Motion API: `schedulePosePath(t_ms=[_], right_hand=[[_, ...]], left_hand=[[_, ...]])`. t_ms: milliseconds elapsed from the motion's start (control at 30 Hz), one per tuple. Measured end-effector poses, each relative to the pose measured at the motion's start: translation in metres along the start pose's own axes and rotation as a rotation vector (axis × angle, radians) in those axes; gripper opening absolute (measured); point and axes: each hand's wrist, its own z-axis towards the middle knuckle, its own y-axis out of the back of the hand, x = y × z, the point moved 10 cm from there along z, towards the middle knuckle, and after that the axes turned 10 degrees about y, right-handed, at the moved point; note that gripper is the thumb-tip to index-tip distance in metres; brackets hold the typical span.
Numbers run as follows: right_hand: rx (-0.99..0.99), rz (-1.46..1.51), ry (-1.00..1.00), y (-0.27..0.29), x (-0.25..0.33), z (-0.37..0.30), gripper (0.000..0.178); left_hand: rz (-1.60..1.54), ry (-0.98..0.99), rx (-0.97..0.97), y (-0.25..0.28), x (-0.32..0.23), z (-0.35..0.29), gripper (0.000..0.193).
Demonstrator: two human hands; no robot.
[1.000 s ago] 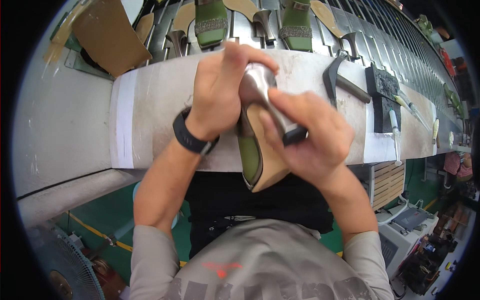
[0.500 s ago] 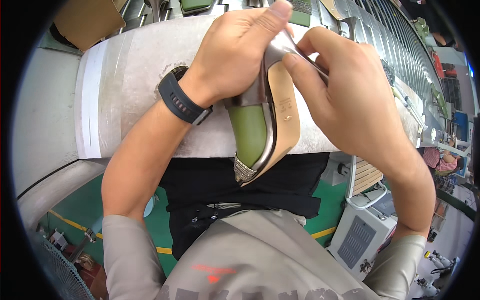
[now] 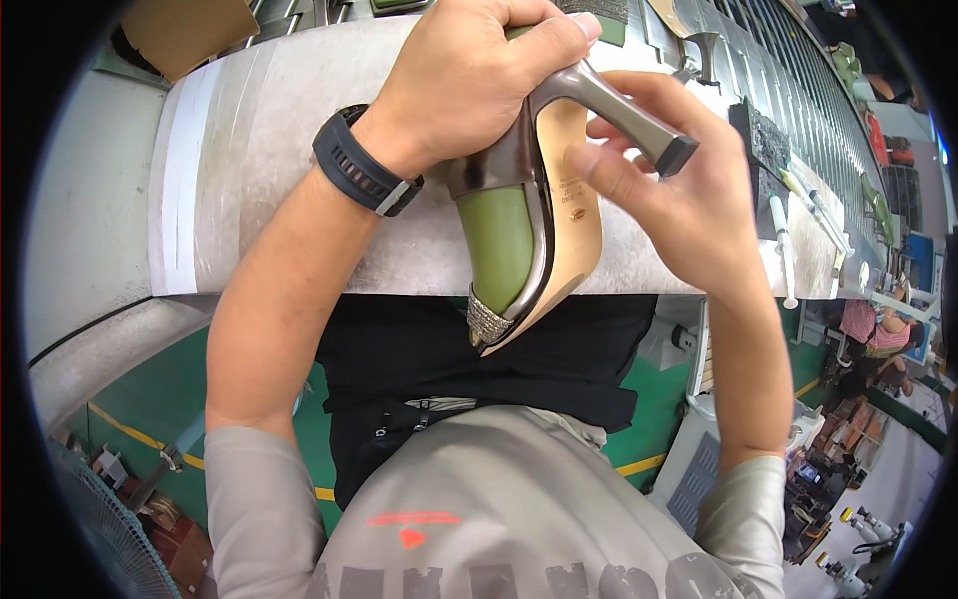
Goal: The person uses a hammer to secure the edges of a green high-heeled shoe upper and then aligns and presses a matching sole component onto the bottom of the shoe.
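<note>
My left hand [image 3: 464,90] is wrapped round the back part of a brown high-heeled shoe [image 3: 489,168], held on its side with the toe toward me. A green shoe last [image 3: 496,248] fills the shoe and shows at the opening. A glittering strap [image 3: 489,314] crosses the toe. The tan sole [image 3: 571,225] faces right, and the tall heel [image 3: 629,112] sticks out to the right. Beside the heel, my right hand [image 3: 704,200] is open, fingers loosely curled and apart behind it, with the thumb close to the sole. Whether the thumb touches is unclear.
A pale padded bench surface [image 3: 279,150] lies under the shoe. On its right are a black block [image 3: 760,145] and syringe-like applicators [image 3: 783,245]. Beyond run metal conveyor slats [image 3: 778,60] bearing other shoe parts. A cardboard box [image 3: 185,35] stands far left.
My right hand has come off the heel and loosened, baring the heel and its tip. The shoe has shifted slightly away from me, still in my left hand.
</note>
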Motion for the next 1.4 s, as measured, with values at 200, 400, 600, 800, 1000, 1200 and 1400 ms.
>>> schedulePosePath(t_ms=[200, 400, 600, 800, 1000, 1200, 1400], right_hand=[[0.094, 0.460, -0.125, -0.042, -0.036, 0.015, 0.044], [0.140, 0.468, -0.096, -0.048, -0.033, 0.019, 0.045], [-0.008, 0.476, -0.053, -0.045, -0.029, 0.013, 0.028], [0.084, 0.471, -0.168, -0.046, -0.036, 0.010, 0.027], [0.174, 0.859, -0.238, -0.055, -0.040, -0.014, 0.059], [0.204, 0.825, -0.296, -0.057, -0.041, -0.014, 0.061], [0.210, 0.752, -0.359, -0.056, -0.038, -0.012, 0.066]], left_hand=[[-0.038, -0.045, -0.005, 0.000, -0.004, -0.003, 0.031], [-0.001, -0.013, -0.010, 0.000, -0.002, -0.003, 0.032], [0.061, -0.025, -0.035, -0.002, -0.008, -0.001, 0.034], [0.096, -0.041, -0.024, -0.002, -0.007, 0.001, 0.034], [0.063, -0.060, -0.040, -0.004, -0.007, 0.002, 0.034], [0.077, -0.054, -0.051, -0.002, -0.005, 0.001, 0.034], [0.096, 0.039, -0.058, 0.001, -0.007, 0.001, 0.036]])
